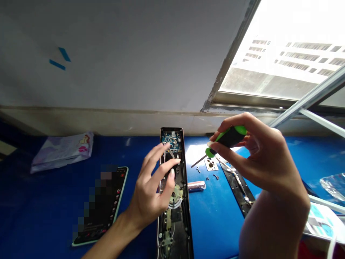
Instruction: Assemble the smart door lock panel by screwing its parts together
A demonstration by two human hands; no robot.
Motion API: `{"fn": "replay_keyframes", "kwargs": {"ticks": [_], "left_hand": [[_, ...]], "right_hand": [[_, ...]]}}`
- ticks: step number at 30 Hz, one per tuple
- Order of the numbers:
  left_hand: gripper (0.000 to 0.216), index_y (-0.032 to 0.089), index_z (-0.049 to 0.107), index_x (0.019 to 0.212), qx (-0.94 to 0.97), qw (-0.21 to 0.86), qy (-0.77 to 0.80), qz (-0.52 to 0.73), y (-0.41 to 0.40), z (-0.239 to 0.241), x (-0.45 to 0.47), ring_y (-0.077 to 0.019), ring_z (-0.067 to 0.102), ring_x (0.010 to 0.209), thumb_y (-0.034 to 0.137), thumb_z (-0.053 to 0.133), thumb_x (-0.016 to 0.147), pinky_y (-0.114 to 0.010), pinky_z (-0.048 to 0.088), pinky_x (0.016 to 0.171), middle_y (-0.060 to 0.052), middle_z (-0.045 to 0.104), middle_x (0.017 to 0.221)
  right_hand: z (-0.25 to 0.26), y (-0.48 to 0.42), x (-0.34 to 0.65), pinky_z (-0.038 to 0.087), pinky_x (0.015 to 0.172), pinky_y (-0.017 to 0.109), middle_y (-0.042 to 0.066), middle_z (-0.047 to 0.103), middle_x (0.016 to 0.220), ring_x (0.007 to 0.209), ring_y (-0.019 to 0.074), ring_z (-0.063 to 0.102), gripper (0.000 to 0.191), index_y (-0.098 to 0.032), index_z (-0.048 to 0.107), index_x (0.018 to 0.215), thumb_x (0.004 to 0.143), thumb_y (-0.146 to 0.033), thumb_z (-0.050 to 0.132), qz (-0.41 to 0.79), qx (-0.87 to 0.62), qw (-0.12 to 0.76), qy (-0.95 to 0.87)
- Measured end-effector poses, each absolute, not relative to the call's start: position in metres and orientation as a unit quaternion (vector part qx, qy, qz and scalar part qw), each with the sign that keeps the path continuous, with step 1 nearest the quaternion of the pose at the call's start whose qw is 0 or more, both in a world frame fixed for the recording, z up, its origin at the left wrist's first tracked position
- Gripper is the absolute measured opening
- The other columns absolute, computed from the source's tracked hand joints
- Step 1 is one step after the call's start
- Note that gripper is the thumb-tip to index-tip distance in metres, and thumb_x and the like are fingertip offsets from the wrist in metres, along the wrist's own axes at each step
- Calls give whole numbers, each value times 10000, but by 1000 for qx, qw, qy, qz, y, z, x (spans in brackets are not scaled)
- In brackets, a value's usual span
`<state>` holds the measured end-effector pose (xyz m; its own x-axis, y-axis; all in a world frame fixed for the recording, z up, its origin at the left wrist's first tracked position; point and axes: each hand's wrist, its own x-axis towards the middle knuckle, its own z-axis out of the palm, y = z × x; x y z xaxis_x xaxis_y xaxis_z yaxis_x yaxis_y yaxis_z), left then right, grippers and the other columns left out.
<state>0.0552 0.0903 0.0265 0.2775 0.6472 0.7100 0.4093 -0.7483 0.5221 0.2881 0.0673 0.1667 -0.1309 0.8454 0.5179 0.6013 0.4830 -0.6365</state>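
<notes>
My right hand (258,154) grips a green-and-black screwdriver (230,138), its metal shaft slanting down to the left above the table. My left hand (155,183) reaches over a long, narrow black device housing (179,223) that lies open. Its fingers are spread, with the fingertips at or just above the inside; I cannot tell whether they touch it. Inside the housing are a blue circuit board (175,138) at the far end, a round pale part (176,194) and thin wires. The left hand hides part of the interior.
Right of the housing lie small screws (215,177), a metal plate (211,164), a wrapped cylinder (198,186) and a long black panel (235,187) with a white cable. A phone (105,205) and a plastic packet (64,151) are at left. A white metal frame (309,93) stands at right.
</notes>
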Motion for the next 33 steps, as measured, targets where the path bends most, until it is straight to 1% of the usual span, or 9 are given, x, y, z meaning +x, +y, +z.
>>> {"fn": "replay_keyframes", "kwargs": {"ticks": [1, 3, 7, 10, 14, 20, 25, 29, 33], "left_hand": [[384, 250, 691, 1291, 815, 112, 302, 482, 92, 33, 57, -338, 525, 1485, 77, 605, 958, -575, 500, 1209, -103, 622, 1526], [346, 219, 720, 1243, 855, 102, 265, 434, 97, 44, 64, -346, 554, 1450, 65, 594, 959, -569, 549, 1162, -120, 695, 1422], [282, 176, 756, 1175, 907, 77, 221, 350, 105, 51, 79, -399, 544, 1455, 75, 588, 973, -613, 588, 1106, -147, 743, 1341], [258, 154, 760, 1138, 921, 62, 210, 321, 108, 51, 88, -415, 538, 1463, 77, 564, 990, -620, 594, 1099, -161, 764, 1281], [243, 141, 762, 1118, 925, 56, 215, 308, 110, 47, 94, -429, 542, 1456, 94, 555, 999, -628, 597, 1094, -173, 771, 1248], [269, 178, 781, 1146, 915, 87, 228, 321, 111, 44, 88, -397, 520, 1482, 96, 579, 989, -627, 573, 1130, -152, 783, 1221], [291, 183, 788, 1189, 904, 79, 232, 351, 115, 45, 79, -394, 549, 1443, 96, 602, 983, -617, 590, 1106, -139, 784, 1252], [289, 175, 779, 1204, 882, 87, 237, 399, 115, 43, 73, -370, 574, 1397, 83, 631, 974, -580, 582, 1111, -130, 784, 1245], [267, 208, 762, 1179, 851, 109, 232, 459, 112, 38, 65, -310, 625, 1300, 84, 672, 960, -514, 589, 1079, -91, 801, 1167]], "right_hand": [[166, 68, 294, 693, 729, 281, -14, 746, 879, 758, 146, 746, 203, -259, 656, 1016, 892, -259, 816, 133, -498, 431, -741], [164, 71, 304, 683, 705, 270, -18, 733, 847, 701, 129, 719, 187, -241, 655, 1006, 895, -273, 802, 129, -520, 395, -746], [154, 85, 316, 661, 713, 305, -8, 720, 795, 662, 130, 683, 154, -222, 641, 994, 905, -256, 762, 179, -565, 287, -753], [145, 97, 316, 608, 650, 271, 5, 719, 823, 672, 131, 676, 164, -222, 619, 983, 897, -237, 757, 214, -583, 254, -741], [136, 110, 314, 499, 529, 204, -2, 694, 831, 643, 118, 658, 176, -225, 600, 989, 892, -236, 745, 221, -589, 262, -732], [127, 119, 313, 506, 546, 203, -9, 687, 835, 677, 122, 667, 180, -229, 607, 986, 883, -236, 754, 234, -580, 261, -735], [128, 118, 313, 481, 510, 197, -16, 680, 802, 628, 109, 638, 169, -227, 616, 983, 882, -242, 751, 221, -583, 264, -736], [137, 111, 312, 578, 630, 250, -16, 707, 808, 641, 106, 650, 157, -218, 637, 1015, 900, -231, 744, 185, -572, 288, -746], [150, 95, 310, 653, 724, 291, -19, 768, 847, 732, 149, 751, 241, -230, 649, 1114, 910, -260, 774, 127, -522, 399, -743]]}}
